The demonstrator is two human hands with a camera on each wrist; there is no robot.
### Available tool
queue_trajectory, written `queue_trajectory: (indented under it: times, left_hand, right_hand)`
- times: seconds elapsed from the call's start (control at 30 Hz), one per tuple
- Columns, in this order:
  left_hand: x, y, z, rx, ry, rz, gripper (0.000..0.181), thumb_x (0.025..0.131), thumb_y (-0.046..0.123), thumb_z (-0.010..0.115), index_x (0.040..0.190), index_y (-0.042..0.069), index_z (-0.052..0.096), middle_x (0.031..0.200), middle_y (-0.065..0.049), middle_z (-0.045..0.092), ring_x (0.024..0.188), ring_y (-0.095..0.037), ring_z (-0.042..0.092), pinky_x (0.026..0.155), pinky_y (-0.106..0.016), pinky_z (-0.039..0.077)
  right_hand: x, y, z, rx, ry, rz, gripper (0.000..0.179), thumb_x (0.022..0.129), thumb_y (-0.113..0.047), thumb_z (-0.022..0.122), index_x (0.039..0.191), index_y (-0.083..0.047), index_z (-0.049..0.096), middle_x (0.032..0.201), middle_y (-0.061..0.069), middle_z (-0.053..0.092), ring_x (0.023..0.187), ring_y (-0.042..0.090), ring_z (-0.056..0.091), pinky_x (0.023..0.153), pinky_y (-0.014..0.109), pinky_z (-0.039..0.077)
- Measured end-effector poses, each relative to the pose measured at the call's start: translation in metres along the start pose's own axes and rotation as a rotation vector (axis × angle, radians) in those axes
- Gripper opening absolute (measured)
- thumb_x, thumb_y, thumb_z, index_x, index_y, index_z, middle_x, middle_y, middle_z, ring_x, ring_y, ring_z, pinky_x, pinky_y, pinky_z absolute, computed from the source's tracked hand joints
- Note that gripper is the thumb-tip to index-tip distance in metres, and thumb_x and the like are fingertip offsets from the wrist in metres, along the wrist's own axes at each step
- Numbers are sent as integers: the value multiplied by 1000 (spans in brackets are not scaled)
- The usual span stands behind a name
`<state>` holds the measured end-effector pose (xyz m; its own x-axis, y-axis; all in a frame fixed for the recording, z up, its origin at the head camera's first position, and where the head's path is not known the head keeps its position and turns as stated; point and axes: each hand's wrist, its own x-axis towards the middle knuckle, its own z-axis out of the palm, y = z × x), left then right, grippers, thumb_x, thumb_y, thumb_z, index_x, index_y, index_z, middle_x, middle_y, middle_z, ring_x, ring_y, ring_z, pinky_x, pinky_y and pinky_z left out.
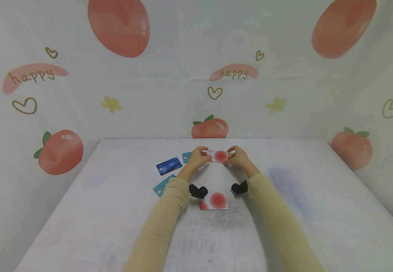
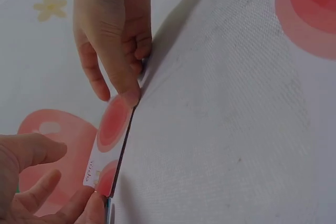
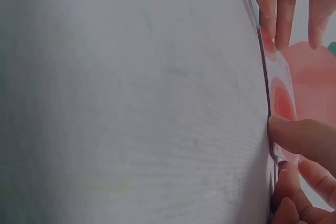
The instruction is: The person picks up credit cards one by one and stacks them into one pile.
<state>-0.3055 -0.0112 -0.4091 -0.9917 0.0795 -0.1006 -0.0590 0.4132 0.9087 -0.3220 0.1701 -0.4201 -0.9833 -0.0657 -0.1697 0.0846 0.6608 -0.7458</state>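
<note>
Partly behind left hand [image 1: 199, 158], teal card [image 1: 186, 157]

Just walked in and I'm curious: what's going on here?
Someone's left hand and right hand hold a white card with red circles between them, one at each end. A similar-looking card lies on the table, on the near side of the hands. Off to the left are a dark blue VIP card and two teal cards, both teal ones partly hidden.

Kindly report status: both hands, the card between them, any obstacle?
Left hand, right hand: gripping opposite ends. Red-patterned card: held between them. Blue card: leftward, apart. No obstacle seen.
</note>
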Motion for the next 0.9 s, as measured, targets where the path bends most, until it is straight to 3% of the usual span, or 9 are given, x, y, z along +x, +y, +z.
queue_trajectory:
  times: [0.1,0.2,0.3,0.43,0.5,0.6,0.7,0.8,0.9]
  left_hand:
    - [6,-5,-1,-40,-7,-13,46,88,12,59,132,4,47,130,-21,53,122,-33,50,100,-42,43]
    - [8,-8,-5,-28,5,37,50,84,19,65,130,7,50,127,-16,56,120,-26,52,98,-36,44]
    - [53,-51,6,-24,27,130,55,78,23,69,127,6,52,119,-14,60,105,-19,60,84,-28,50]
    - [121,-113,26,-67,-18,171,64,75,21,73,132,8,49,118,-13,61,97,-17,65,75,-27,53]
    - [126,-117,27,-61,-36,168,65,76,19,74,135,8,48,122,-12,60,101,-18,65,79,-28,54]
    - [119,-111,24,-23,-40,192,64,75,19,77,132,8,51,118,-8,63,98,-15,65,76,-26,54]
    - [104,-100,18,11,-31,285,63,73,24,79,127,4,55,109,-6,66,88,-8,64,68,-18,52]
    - [67,-66,6,5,-69,253,62,74,21,78,129,6,54,113,-6,65,94,-9,63,74,-20,53]
    - [30,-29,-6,19,-100,168,62,77,11,75,134,6,50,120,-11,62,106,-19,62,87,-30,52]
  right_hand:
    - [-2,0,0,10,8,-23,53,78,-15,73,121,-1,44,105,18,61,92,24,54,83,33,45]
    - [-4,0,-1,13,14,-46,54,77,-14,73,120,0,45,105,19,62,91,24,56,82,32,45]
    - [-7,0,-2,4,20,-60,54,77,-15,74,120,-1,45,104,19,62,91,24,56,80,32,45]
    - [-9,0,-5,12,29,-67,54,75,-16,75,119,-2,47,105,19,63,91,24,58,80,31,46]
    - [-11,-1,-6,24,31,-66,54,75,-16,75,119,-2,47,106,19,63,92,24,58,79,30,45]
    - [-13,-2,-9,33,26,-79,55,74,-16,75,120,-1,47,108,21,63,92,26,60,78,28,45]
    - [-16,-3,-11,33,24,-91,55,74,-14,75,120,-1,47,109,22,63,92,26,61,75,26,46]
    - [-19,-3,-13,39,18,-113,54,75,-12,73,120,1,47,110,25,62,94,30,62,75,26,48]
    - [-23,-4,-15,43,10,-131,54,76,-11,72,121,2,46,111,27,61,96,33,63,76,28,49]
